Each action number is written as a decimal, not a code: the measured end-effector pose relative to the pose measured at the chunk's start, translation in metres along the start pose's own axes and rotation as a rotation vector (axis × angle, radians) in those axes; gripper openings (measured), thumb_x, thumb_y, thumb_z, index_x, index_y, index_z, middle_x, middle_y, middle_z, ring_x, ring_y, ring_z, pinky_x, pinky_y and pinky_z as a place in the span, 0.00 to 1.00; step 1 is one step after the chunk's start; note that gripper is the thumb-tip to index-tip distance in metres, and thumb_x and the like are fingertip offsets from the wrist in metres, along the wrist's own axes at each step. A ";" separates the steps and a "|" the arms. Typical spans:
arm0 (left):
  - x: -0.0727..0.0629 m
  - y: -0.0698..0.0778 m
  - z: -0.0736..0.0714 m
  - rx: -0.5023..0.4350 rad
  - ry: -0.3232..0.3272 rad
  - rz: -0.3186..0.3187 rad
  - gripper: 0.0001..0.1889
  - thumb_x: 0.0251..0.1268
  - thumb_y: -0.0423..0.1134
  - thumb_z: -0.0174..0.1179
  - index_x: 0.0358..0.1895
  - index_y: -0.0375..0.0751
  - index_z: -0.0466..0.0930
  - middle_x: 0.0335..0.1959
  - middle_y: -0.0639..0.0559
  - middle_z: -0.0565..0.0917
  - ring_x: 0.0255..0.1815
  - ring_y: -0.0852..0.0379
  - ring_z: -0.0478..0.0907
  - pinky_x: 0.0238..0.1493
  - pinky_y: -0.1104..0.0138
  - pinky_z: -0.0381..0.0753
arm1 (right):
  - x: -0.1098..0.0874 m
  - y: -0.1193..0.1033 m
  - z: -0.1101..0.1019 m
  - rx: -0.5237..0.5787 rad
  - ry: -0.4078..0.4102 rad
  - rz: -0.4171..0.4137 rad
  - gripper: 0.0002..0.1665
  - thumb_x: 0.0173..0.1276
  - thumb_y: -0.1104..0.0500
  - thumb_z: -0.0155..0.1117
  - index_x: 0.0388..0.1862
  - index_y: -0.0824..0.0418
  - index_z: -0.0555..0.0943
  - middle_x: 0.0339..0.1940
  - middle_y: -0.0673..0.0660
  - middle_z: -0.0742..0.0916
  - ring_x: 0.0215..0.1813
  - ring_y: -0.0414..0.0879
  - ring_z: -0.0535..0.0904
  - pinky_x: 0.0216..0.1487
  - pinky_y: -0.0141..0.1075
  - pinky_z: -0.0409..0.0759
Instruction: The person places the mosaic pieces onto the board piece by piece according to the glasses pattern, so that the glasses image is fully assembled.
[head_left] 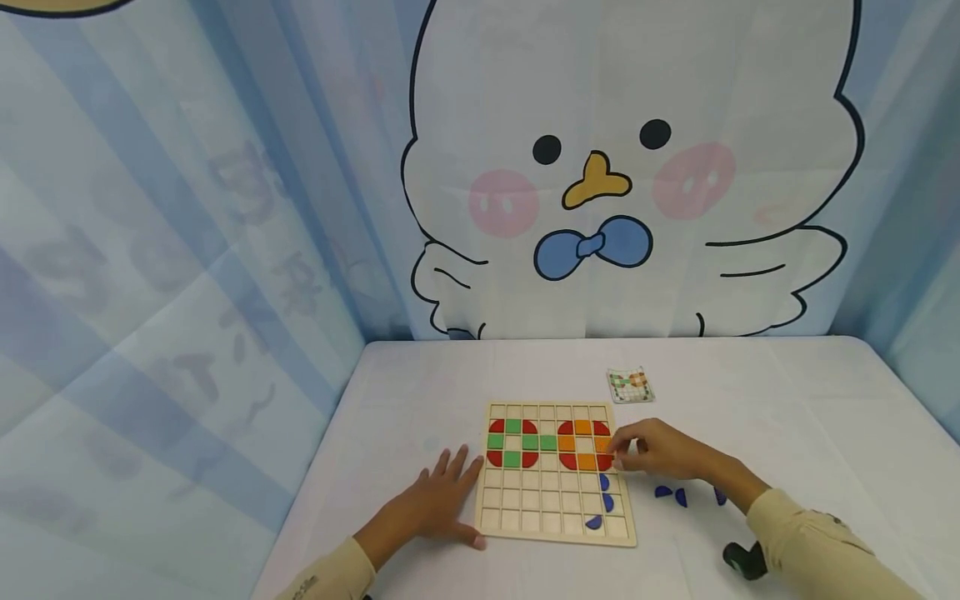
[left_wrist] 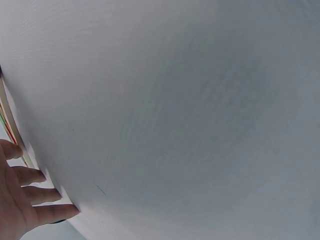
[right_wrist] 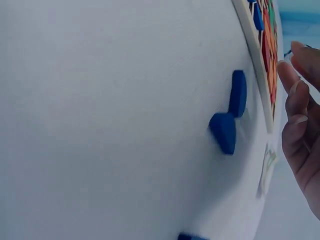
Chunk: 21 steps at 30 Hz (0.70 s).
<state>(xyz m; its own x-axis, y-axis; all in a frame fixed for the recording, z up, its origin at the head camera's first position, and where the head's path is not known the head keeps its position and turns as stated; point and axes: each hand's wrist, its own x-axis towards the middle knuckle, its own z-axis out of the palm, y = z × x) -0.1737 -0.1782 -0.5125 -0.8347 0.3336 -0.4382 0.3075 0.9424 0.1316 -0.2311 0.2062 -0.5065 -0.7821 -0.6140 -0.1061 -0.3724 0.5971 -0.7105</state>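
Note:
A square wooden grid board lies on the white table. Red quarter-round pieces with green squares form one ring on it, and red with orange squares another. Three blue half-round pieces lie on its lower right part. My left hand rests spread at the board's left edge, fingertips on the table in the left wrist view. At the right edge, beside the orange and red pieces, hovers my right hand. Its fingers are loosely bent, and I see nothing between them.
More blue half-round pieces lie on the table right of the board, under the right forearm. A small pattern card sits behind the board. A dark object is beside the right sleeve. A printed curtain stands behind the table.

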 end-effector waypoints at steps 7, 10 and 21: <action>0.002 -0.002 0.003 -0.004 0.002 0.001 0.65 0.40 0.78 0.67 0.82 0.54 0.48 0.84 0.44 0.47 0.83 0.36 0.45 0.72 0.36 0.61 | -0.041 0.015 -0.004 -0.032 -0.022 0.080 0.06 0.67 0.53 0.70 0.42 0.50 0.87 0.40 0.43 0.87 0.36 0.34 0.74 0.37 0.28 0.77; 0.002 -0.003 0.003 -0.008 0.008 0.011 0.65 0.40 0.77 0.67 0.82 0.54 0.48 0.84 0.43 0.48 0.82 0.36 0.46 0.72 0.36 0.61 | -0.051 0.019 -0.003 -0.035 -0.019 0.112 0.06 0.65 0.52 0.72 0.41 0.47 0.87 0.38 0.43 0.86 0.35 0.34 0.74 0.37 0.28 0.76; 0.001 -0.003 0.004 -0.013 0.027 0.031 0.64 0.41 0.77 0.67 0.82 0.52 0.49 0.83 0.42 0.48 0.82 0.34 0.46 0.72 0.35 0.62 | -0.062 0.026 0.002 -0.103 0.042 0.104 0.10 0.64 0.52 0.73 0.44 0.47 0.89 0.38 0.40 0.83 0.35 0.32 0.71 0.35 0.28 0.73</action>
<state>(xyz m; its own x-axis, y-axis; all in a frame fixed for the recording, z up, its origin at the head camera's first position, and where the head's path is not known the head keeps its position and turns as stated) -0.1737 -0.1807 -0.5169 -0.8367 0.3631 -0.4099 0.3277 0.9317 0.1565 -0.1911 0.2591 -0.5196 -0.8389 -0.5247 -0.1447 -0.3356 0.7079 -0.6216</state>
